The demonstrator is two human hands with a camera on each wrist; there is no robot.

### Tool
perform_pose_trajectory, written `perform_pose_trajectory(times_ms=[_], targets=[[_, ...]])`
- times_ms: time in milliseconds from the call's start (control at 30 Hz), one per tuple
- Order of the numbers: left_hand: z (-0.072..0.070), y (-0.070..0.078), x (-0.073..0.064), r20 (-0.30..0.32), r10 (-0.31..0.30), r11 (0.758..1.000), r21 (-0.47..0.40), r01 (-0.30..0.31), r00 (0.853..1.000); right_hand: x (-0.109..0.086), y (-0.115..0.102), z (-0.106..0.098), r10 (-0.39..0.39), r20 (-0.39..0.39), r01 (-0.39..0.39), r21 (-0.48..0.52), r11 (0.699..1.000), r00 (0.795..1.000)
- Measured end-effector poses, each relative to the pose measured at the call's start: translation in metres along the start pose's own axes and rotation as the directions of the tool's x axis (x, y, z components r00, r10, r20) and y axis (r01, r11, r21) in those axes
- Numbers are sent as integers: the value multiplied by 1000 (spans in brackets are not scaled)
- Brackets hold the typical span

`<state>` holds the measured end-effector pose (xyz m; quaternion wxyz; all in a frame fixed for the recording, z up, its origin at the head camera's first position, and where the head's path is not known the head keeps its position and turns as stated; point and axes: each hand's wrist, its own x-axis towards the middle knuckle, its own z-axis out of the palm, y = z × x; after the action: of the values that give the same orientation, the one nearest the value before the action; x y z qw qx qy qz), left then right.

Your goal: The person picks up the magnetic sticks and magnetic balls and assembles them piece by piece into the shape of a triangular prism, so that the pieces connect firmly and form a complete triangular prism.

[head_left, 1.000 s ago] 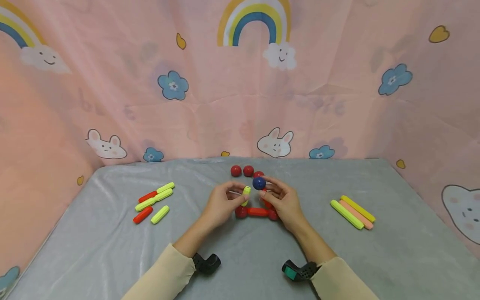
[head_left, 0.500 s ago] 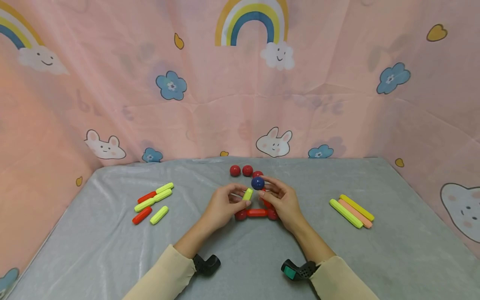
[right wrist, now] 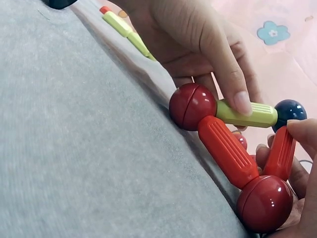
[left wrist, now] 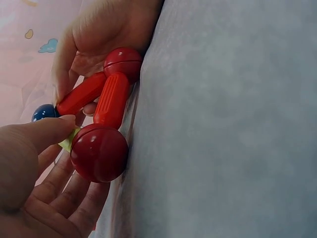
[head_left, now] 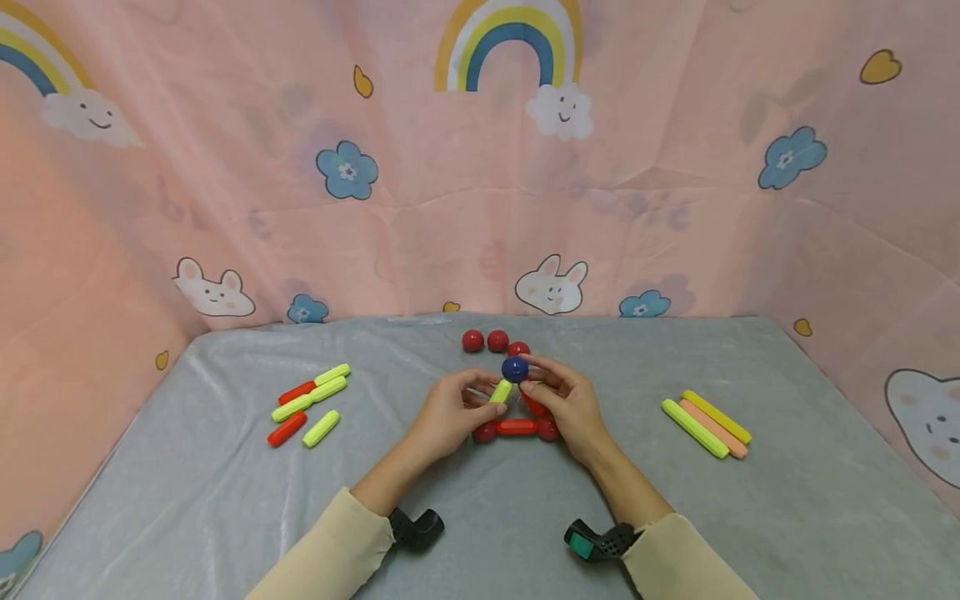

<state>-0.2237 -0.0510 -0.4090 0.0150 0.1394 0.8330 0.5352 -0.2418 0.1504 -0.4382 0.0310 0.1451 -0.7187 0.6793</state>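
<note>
Fingers of your left hand (head_left: 448, 410) pinch the yellow-green rod (right wrist: 250, 114), while your right hand (head_left: 567, 402) grips the blue ball (head_left: 515, 369) where it meets the slanted red rod (right wrist: 281, 154). Reading the frame as a clock from the head view, that ball sits at twelve, the eight-o'clock red ball (head_left: 484, 432) and four-o'clock red ball (head_left: 548, 430) make the lower corners, and the base red rod (head_left: 517, 427) spans them at six. Your yellow-green rod runs along ten, touching the blue ball; whether it is firmly seated, you can't tell from here. You seem to be closing the triangle's last joint. Next calls, I'd judge, for keeping rod and ball in line, pressing gently together, and checking the joint before you let go. Loose red balls (head_left: 497, 340) lie beyond, toward eleven to twelve.
</note>
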Motion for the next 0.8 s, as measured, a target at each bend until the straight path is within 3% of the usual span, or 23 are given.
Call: perform_pose_trajectory(times_ms=[333, 533, 800], targets=[[-1, 0, 1, 1, 10, 1000, 6, -10, 1000, 0, 0, 0, 3, -12, -4, -30, 1000, 1000], [-2, -2, 0, -13, -6, 1000, -16, 6, 1000, 0, 1, 0, 0, 24, 1, -44, 999, 1000], [-7, -7, 1, -47, -26, 1000, 8, 26, 999, -1, 4, 2, -74, 83, 88, -188, 978, 994]])
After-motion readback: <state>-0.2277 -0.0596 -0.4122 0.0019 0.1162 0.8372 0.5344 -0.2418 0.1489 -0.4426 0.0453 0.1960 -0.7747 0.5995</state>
